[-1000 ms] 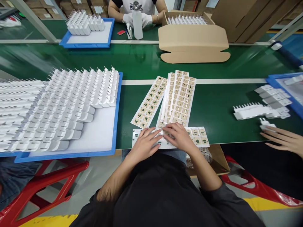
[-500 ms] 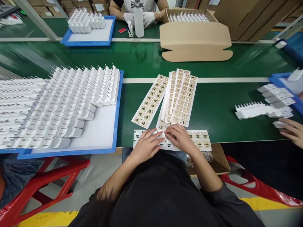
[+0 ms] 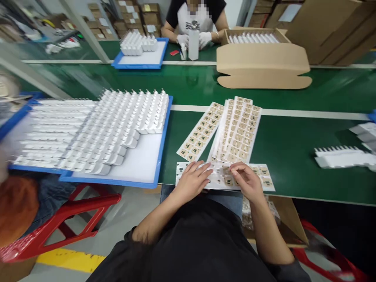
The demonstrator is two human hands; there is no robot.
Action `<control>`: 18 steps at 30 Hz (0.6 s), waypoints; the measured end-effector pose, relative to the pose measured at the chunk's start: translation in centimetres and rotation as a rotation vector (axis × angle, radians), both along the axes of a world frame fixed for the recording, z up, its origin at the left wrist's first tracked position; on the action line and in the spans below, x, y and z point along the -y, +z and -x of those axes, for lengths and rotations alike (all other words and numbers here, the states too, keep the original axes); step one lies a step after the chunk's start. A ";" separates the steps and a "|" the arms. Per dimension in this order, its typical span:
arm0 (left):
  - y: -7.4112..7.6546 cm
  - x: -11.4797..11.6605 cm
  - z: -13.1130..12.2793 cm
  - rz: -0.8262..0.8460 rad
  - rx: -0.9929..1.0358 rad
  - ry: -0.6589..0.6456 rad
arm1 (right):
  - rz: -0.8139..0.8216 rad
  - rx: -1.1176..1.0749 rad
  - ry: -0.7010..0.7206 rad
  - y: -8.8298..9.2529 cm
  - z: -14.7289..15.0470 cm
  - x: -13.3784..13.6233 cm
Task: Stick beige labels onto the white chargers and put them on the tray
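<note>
A white sheet of tan stickers with small dark marks (image 3: 219, 181) lies crosswise at the table's near edge. Its right end carries tan pieces, while stretches of the left and middle look white. My left hand (image 3: 194, 181) rests on the left part of this sheet, fingers stretched out flat. Over its right half, my right hand (image 3: 249, 181) has thumb and forefinger pinched close together; whatever is between them is too small to tell. Just beyond lie a fanned pile of similar sheets (image 3: 239, 129) and one slanted single sheet (image 3: 201, 131).
Blue-rimmed trays (image 3: 158, 156) on the left hold rows of white pronged housings (image 3: 123, 129). More white housings (image 3: 340, 156) lie at right. Across the table, a gloved person (image 3: 199, 19) sits by a bottle (image 3: 193, 45) and an open carton (image 3: 263, 58). Red stools (image 3: 79, 219) stand below.
My right hand has moved right along the sheet, away from my left hand, and its fingertips are now pinched. My left hand stays on the sheet. The whole view has shifted.
</note>
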State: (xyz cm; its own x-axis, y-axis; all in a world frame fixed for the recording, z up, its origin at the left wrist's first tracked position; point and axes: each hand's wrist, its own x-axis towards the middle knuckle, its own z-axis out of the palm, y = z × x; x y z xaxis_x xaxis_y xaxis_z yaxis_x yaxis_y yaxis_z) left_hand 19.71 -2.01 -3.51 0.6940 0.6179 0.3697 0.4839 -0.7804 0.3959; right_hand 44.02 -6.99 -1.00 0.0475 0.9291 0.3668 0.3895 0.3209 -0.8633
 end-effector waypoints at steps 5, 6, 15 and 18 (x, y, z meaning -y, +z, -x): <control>2.0 -3.7 4.1 -0.090 0.027 0.292 | 0.107 0.012 0.019 -2.2 1.0 -0.8; 2.6 -4.7 5.6 -0.107 0.012 0.395 | 0.107 0.011 0.015 -2.5 1.0 -0.9; 4.0 -9.4 16.6 -0.101 -0.200 1.094 | 0.016 -0.012 0.017 -2.4 0.9 -1.2; 3.4 -8.8 17.4 -0.120 -0.194 1.086 | 0.037 -0.047 0.030 -2.5 0.9 -1.3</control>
State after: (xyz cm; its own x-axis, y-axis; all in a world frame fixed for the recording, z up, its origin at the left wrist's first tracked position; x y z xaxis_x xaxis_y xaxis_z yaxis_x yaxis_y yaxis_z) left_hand 2.35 6.76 -0.14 -0.1421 0.9002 0.4116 0.9796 0.0681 0.1892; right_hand 43.11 -5.72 -3.50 0.0358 0.9432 0.3304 0.3386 0.2996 -0.8920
